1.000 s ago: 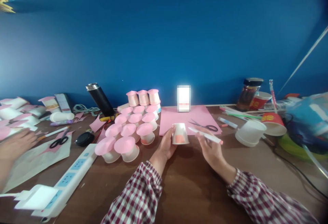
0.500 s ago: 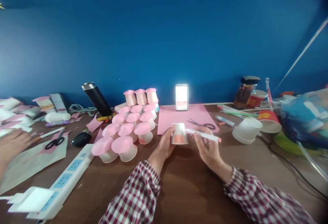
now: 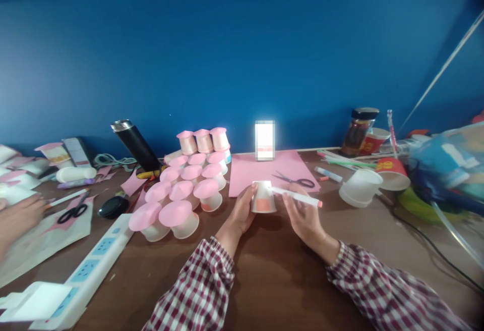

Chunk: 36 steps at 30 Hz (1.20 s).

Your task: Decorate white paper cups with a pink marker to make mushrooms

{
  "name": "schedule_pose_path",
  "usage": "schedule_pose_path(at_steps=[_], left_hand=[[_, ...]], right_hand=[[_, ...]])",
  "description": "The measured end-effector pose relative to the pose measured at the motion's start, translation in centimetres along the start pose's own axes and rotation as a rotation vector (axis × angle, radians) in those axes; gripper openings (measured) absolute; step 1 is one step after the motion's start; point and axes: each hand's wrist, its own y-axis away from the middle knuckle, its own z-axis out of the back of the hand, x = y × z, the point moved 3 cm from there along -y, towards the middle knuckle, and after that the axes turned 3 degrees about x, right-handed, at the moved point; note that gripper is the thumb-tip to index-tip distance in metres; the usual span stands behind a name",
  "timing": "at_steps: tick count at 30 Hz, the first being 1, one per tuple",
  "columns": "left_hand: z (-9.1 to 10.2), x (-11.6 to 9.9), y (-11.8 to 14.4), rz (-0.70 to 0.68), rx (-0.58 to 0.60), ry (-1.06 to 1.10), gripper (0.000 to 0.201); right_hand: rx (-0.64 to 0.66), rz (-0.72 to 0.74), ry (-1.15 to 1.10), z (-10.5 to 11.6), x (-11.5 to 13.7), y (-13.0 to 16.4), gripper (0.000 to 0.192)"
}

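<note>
An upturned white paper cup [image 3: 263, 198] with an orange-pink patch on its side stands on the brown table [image 3: 280, 270]. My left hand [image 3: 242, 211] grips its left side. My right hand [image 3: 304, 216] holds a white marker [image 3: 297, 196] with a pink end, its tip touching the cup's upper right. Both sleeves are red-and-white plaid.
Several upturned cups topped with pink paper discs [image 3: 181, 197] stand to the left. A pink sheet [image 3: 245, 172] with scissors [image 3: 298, 180] lies behind the cup. A white power strip [image 3: 81, 275], black flask [image 3: 134, 144], another person's hand [image 3: 17, 217], white bowl [image 3: 359, 188], red cups and jar surround.
The marker tip has moved left onto the cup's top edge. The view has drifted slightly, so everything sits a little lower-left. The other person's hand at left has pulled back.
</note>
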Motion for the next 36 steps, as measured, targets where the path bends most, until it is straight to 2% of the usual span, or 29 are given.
schedule_pose_path(at_steps=[6,13,22,36], left_hand=[[0.13,0.06,-0.09,-0.023,0.034,0.013,0.025],[-0.06,-0.03,-0.09,-0.03,0.057,-0.005,0.028],[0.08,0.01,-0.07,-0.013,0.042,0.002,0.028],[0.17,0.14,-0.16,-0.029,0.035,-0.009,0.026]], right_hand=[[0.007,0.006,-0.044,0.01,0.07,-0.01,0.025],[-0.029,0.112,0.069,0.16,-0.3,0.07,0.021],[-0.04,0.176,0.121,0.24,-0.01,-0.15,0.016],[-0.027,0.182,0.124,0.06,-0.21,-0.23,0.02]])
